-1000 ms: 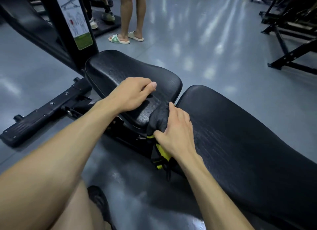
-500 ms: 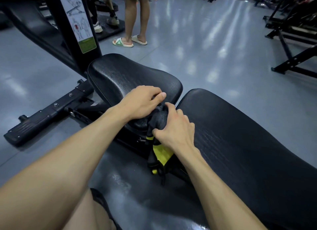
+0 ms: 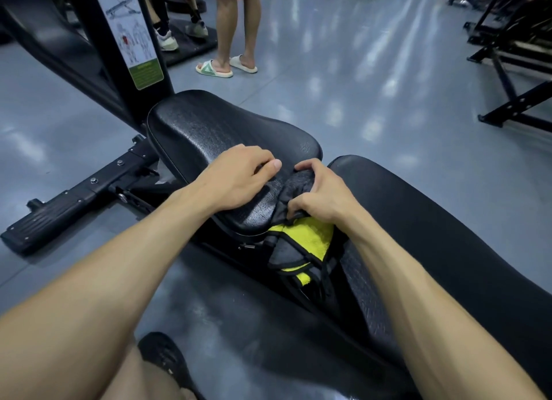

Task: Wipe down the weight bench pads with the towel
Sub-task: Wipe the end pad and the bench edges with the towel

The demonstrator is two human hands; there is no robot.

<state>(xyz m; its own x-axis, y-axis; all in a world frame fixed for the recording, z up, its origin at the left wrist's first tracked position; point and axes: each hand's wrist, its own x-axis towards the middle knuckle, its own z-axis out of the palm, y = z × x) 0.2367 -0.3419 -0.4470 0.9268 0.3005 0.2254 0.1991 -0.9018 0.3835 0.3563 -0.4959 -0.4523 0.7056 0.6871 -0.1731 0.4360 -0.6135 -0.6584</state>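
My right hand [image 3: 321, 195] grips the towel [image 3: 301, 241] bunched in the gap beside the seat pad [image 3: 215, 131]; more yellow now hangs out. My left hand [image 3: 239, 175], fingers curled, still rests on that pad.

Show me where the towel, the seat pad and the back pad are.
towel [image 3: 310, 240]: head view, on its yellow fold between the pads.
seat pad [image 3: 209, 125]: head view, on its bare top surface.
back pad [image 3: 433, 220]: head view, on its bare top surface.
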